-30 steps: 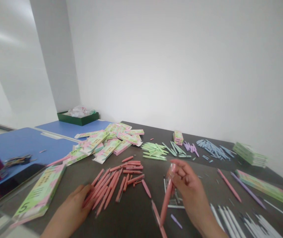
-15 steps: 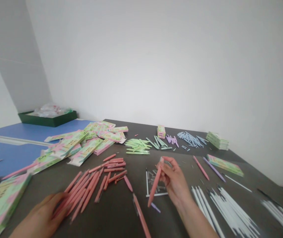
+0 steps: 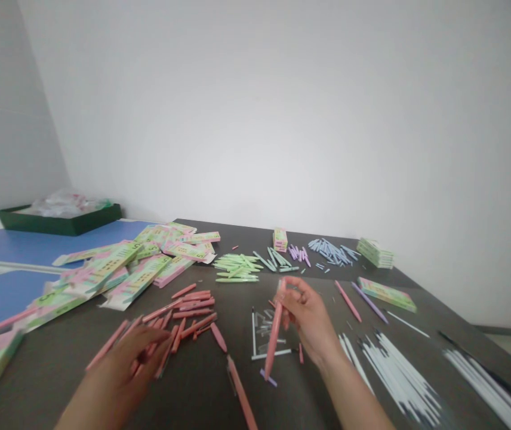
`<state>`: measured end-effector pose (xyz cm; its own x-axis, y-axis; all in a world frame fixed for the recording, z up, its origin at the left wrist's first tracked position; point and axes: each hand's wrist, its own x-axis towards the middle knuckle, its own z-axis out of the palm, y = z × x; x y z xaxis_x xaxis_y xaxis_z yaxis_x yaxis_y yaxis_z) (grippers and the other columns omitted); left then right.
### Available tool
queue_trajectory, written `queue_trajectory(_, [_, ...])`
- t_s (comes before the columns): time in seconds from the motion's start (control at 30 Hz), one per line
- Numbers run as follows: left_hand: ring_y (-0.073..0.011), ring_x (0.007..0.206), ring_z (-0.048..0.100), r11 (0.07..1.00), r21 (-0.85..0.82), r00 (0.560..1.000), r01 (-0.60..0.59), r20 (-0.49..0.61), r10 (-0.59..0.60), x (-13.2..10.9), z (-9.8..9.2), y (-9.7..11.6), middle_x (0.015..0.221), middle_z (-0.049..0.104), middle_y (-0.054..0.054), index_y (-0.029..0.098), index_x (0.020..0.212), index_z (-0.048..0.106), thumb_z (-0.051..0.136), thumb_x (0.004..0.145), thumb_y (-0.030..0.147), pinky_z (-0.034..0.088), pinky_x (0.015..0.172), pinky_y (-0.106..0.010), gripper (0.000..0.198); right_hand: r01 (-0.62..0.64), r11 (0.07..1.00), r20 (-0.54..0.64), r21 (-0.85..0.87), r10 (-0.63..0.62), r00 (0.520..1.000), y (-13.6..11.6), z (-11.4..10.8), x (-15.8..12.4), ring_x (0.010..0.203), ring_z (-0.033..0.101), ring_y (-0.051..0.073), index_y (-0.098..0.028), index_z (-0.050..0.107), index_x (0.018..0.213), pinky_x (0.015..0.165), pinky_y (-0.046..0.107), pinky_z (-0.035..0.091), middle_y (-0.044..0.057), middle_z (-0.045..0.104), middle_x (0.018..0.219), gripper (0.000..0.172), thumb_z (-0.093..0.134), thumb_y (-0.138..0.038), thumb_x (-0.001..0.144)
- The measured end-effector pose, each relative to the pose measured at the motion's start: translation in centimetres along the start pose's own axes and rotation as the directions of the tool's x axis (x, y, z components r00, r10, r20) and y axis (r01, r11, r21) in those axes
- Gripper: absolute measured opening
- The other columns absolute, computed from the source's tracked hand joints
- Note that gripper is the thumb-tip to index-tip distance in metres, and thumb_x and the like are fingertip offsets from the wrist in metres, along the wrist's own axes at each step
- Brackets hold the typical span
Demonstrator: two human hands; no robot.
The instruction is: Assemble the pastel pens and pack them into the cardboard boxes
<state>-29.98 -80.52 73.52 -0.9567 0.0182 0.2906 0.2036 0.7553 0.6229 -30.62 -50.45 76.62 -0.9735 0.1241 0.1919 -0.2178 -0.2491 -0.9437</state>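
Observation:
My right hand (image 3: 304,313) pinches a pink pen barrel (image 3: 273,337) near its upper end, and the barrel slants down toward the table. My left hand (image 3: 121,370) hovers low over a heap of pink pen barrels (image 3: 193,307), its fingers apart and slightly blurred; part of the heap is hidden beneath it. Between the hands lie a pink pen cap-like piece (image 3: 218,337) and a longer pink pen part with a clip (image 3: 241,391). Behind the held barrel, small clear pieces (image 3: 264,325) sit within an L of white sticks (image 3: 271,354), near a short purple piece (image 3: 268,378).
Printed boxes (image 3: 137,272) pile up at the left. Green barrels (image 3: 237,266), purple barrels (image 3: 300,255) and blue barrels (image 3: 334,251) lie farther back. White refills (image 3: 399,373) spread at the right. A green tray (image 3: 58,224) with plastic bags stands far left.
My left hand has moved right and forward over the pink heap, fingers spreading. My right hand still holds the pink barrel, now more upright. The whole view has shifted slightly.

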Motion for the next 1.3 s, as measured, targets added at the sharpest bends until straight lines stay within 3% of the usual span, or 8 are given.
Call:
queue_trajectory(0.1, [-0.0195,0.066,0.063,0.900,-0.433,0.966,0.038,0.245,0.077,1.9,3.6,8.3,0.080,0.071,-0.005,0.022,0.086,0.070,0.062,0.066,0.039,0.049,0.058,-0.027,0.028,-0.028,0.997,0.067,-0.074,0.033,0.997,0.3,1.2,1.0,0.039,0.040,0.005,-0.016,0.055,0.080,0.037,0.017,0.032,-0.004,0.058,0.057,0.032,0.074,-0.037,0.064])
queue_trajectory(0.17, [-0.0159,0.050,0.058,0.672,-0.699,0.871,0.244,0.463,0.166,3.7,6.7,12.3,0.069,0.070,-0.004,0.018,0.087,0.068,0.069,0.059,0.028,0.043,0.043,-0.023,0.030,-0.031,0.992,0.087,-0.120,0.042,0.995,-0.1,1.2,1.8,0.038,0.040,0.005,-0.015,0.057,0.075,0.038,0.017,0.031,-0.004,0.057,0.054,0.031,0.074,-0.038,0.063])
queue_trajectory(0.3, [-0.0135,0.042,0.055,0.541,-0.779,0.850,0.316,0.486,0.203,7.5,12.1,16.2,0.047,0.061,-0.002,0.014,0.059,0.063,0.069,0.056,0.023,0.043,0.040,-0.022,0.011,-0.028,0.974,0.115,-0.226,0.056,0.992,-1.4,-0.8,3.4,0.041,0.046,0.009,-0.015,0.064,0.080,0.037,0.020,0.032,-0.001,0.060,0.059,0.034,0.069,-0.045,0.066])
queue_trajectory(0.43, [-0.0118,0.053,0.060,0.391,-0.847,0.896,0.360,0.431,0.109,9.5,15.2,16.6,0.060,0.066,-0.003,0.014,0.072,0.062,0.065,0.064,0.025,0.049,0.052,-0.022,0.014,-0.021,0.958,0.037,-0.287,0.032,0.999,-1.3,-4.6,4.4,0.061,0.055,0.010,-0.019,0.064,0.090,0.047,0.018,0.039,0.001,0.065,0.082,0.036,0.069,-0.045,0.065])
queue_trajectory(0.63, [-0.0110,0.050,0.059,0.312,-0.832,0.864,0.458,0.499,0.062,9.4,17.7,15.4,0.058,0.065,-0.006,0.008,0.071,0.066,0.074,0.060,0.030,0.045,0.048,-0.020,0.026,-0.219,0.927,0.027,-0.304,0.238,0.971,2.2,-8.7,4.0,0.030,0.031,0.005,-0.013,0.060,0.062,0.031,0.019,0.028,-0.007,0.043,0.041,0.050,0.058,-0.063,0.066])
queue_trajectory(1.0, [-0.0118,0.058,0.065,0.198,-0.837,0.858,0.511,0.510,-0.060,8.3,19.6,14.8,0.065,0.069,-0.004,0.012,0.073,0.061,0.070,0.066,0.013,0.054,0.057,-0.020,0.012,-0.271,0.940,-0.147,-0.205,0.244,0.958,4.5,-8.5,4.0,0.033,0.042,0.006,-0.015,0.053,0.059,0.032,0.017,0.030,-0.004,0.051,0.043,0.045,0.066,-0.058,0.059])
queue_trajectory(1.17, [-0.0114,0.058,0.063,0.172,-0.875,0.880,0.453,0.469,0.072,8.7,18.1,14.7,0.091,0.071,-0.006,0.017,0.094,0.058,0.073,0.065,0.020,0.054,0.051,-0.023,0.034,-0.402,0.906,-0.081,-0.133,0.394,0.916,3.5,-9.0,3.4,0.029,0.018,0.002,-0.014,0.055,0.064,0.028,0.016,0.012,-0.012,0.032,0.037,0.044,0.062,-0.058,0.065])
queue_trajectory(1.3, [-0.0111,0.054,0.061,0.203,-0.890,0.892,0.409,0.436,0.115,9.4,17.0,14.3,0.077,0.071,-0.007,0.011,0.080,0.064,0.075,0.064,0.027,0.053,0.049,-0.021,0.026,-0.473,0.876,-0.003,-0.095,0.475,0.880,2.8,-9.4,2.9,0.030,0.015,0.002,-0.015,0.056,0.066,0.030,0.016,0.008,-0.011,0.031,0.038,0.046,0.057,-0.060,0.071])
